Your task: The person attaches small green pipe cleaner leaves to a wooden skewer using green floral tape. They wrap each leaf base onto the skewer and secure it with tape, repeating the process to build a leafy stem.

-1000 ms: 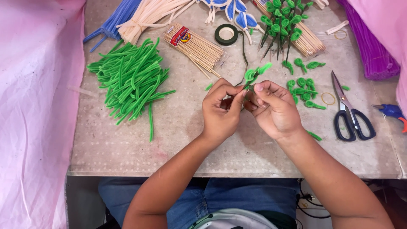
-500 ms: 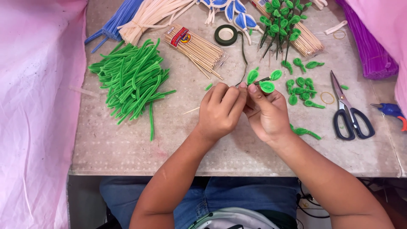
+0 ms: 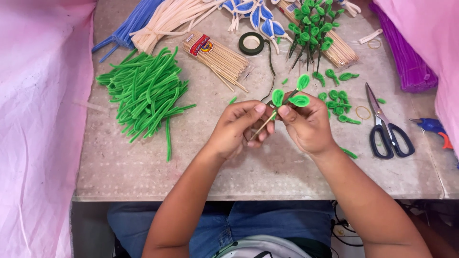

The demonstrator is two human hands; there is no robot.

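My left hand [image 3: 237,128] and my right hand [image 3: 306,123] meet over the middle of the table, both pinching a thin wooden stick [image 3: 263,126] that carries three green pipe-cleaner leaf loops [image 3: 300,99] at its upper end. A dark green tape strand [image 3: 272,71] runs from the stick back to a floral tape roll [image 3: 251,43]. The stick's middle is hidden by my fingers.
A heap of green pipe cleaners [image 3: 146,93] lies left, a pack of wooden sticks [image 3: 217,58] behind it. Loose green leaf loops [image 3: 338,102] and blue-handled scissors [image 3: 385,125] lie right. Finished leafy stems [image 3: 313,29], purple pipe cleaners [image 3: 406,52], a glue gun [image 3: 432,128] and pink cloth [image 3: 38,119] surround the table.
The stick has tilted up so its leaf loops now stand clear above my fingers; my hands have spread slightly apart along the stick.
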